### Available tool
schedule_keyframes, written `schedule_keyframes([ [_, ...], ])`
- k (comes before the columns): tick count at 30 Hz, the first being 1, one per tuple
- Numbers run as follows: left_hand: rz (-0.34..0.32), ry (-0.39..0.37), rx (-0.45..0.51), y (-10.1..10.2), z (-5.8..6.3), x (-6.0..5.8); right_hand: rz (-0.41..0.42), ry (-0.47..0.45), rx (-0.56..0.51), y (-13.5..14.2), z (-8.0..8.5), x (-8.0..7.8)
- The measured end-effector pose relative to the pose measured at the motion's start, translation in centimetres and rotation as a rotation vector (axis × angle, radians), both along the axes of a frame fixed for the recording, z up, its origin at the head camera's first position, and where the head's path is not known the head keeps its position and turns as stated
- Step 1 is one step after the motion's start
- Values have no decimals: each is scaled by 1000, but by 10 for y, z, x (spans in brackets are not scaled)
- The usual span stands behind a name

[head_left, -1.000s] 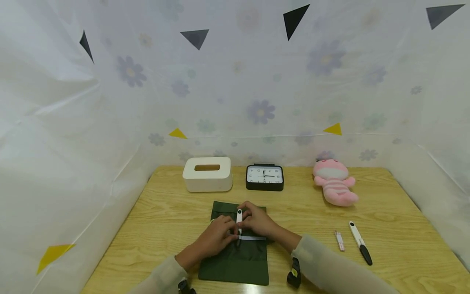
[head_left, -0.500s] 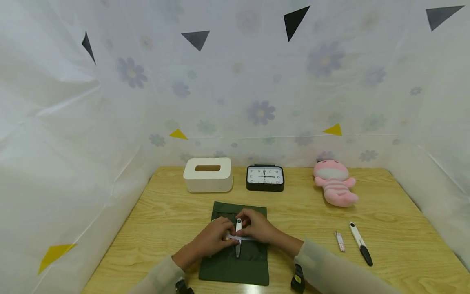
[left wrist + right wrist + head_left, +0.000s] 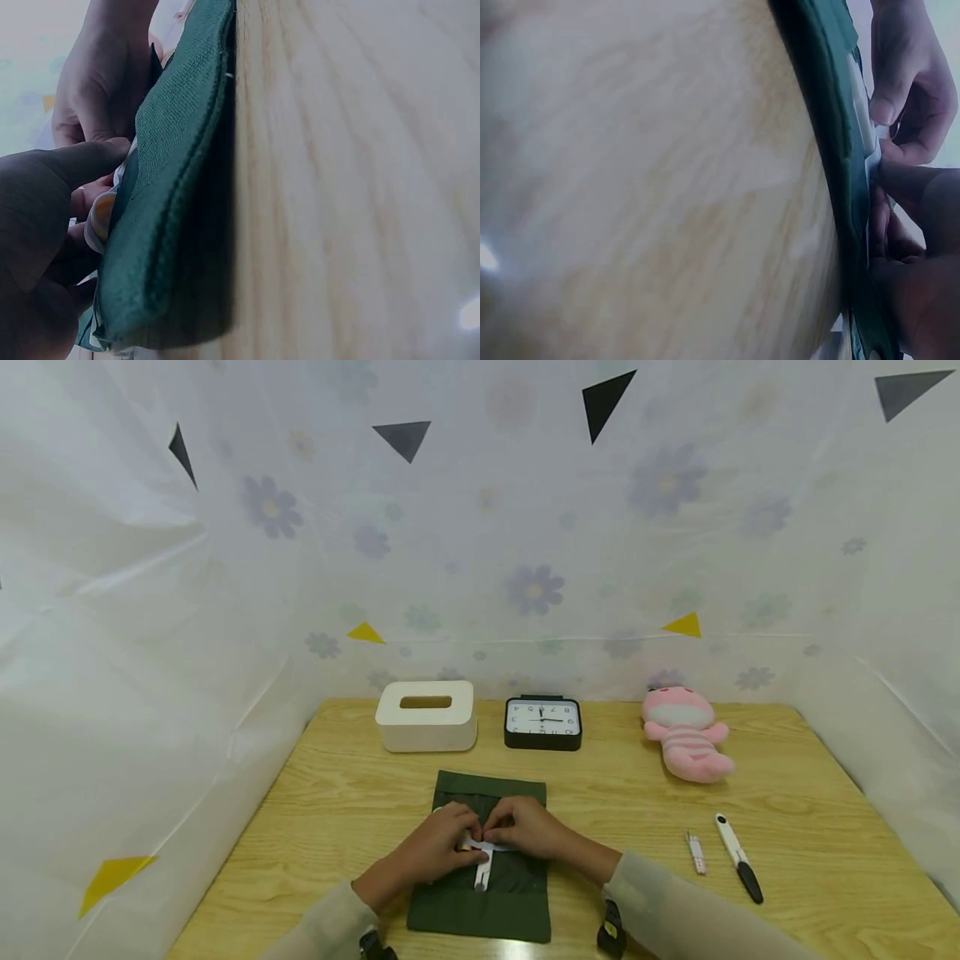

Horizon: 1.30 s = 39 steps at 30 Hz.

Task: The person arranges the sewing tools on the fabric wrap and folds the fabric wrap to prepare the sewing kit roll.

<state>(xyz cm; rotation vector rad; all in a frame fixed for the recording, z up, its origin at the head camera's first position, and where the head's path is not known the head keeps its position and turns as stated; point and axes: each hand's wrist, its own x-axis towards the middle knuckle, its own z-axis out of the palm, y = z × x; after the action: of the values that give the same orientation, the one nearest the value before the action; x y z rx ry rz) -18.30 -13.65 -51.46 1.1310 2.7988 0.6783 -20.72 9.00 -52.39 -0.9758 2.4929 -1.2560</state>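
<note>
A dark green cloth pouch [image 3: 480,914] lies flat on the table, with a pale strap [image 3: 504,848] across its middle. A slim white tool [image 3: 483,870] with a notched lower end lies lengthwise under the strap; its upper end is hidden by fingers. From the left, my left hand [image 3: 442,843] pinches the strap, thumb below and index finger above. My right hand [image 3: 525,828] holds the tool's covered upper end, its fingertips close to the left ones. In the left wrist view, a white round-edged piece with an orange patch [image 3: 102,214] shows beside the cloth.
A white tissue box [image 3: 425,718], a black-framed clock [image 3: 542,723] and a pink plush toy [image 3: 685,735] stand along the back. To the right lie a small pink-and-white item [image 3: 696,853] and a white-and-black slim tool [image 3: 738,858] on the wooden table [image 3: 600,810].
My right hand has slid the white tool down toward me, under the strap, and its lower end now shows further below. The left hand has stayed at the strap, shifting only slightly.
</note>
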Motion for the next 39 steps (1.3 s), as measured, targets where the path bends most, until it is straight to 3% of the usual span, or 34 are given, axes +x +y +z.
schedule_keyframes([
  [16,6,-32,5,1,5,2,25,-91,2,4,2,0],
  [26,18,-50,15,1,3,1,44,-80,-6,7,8,1],
  [39,-16,-36,17,1,4,2,8,-75,-23,40,21,3],
])
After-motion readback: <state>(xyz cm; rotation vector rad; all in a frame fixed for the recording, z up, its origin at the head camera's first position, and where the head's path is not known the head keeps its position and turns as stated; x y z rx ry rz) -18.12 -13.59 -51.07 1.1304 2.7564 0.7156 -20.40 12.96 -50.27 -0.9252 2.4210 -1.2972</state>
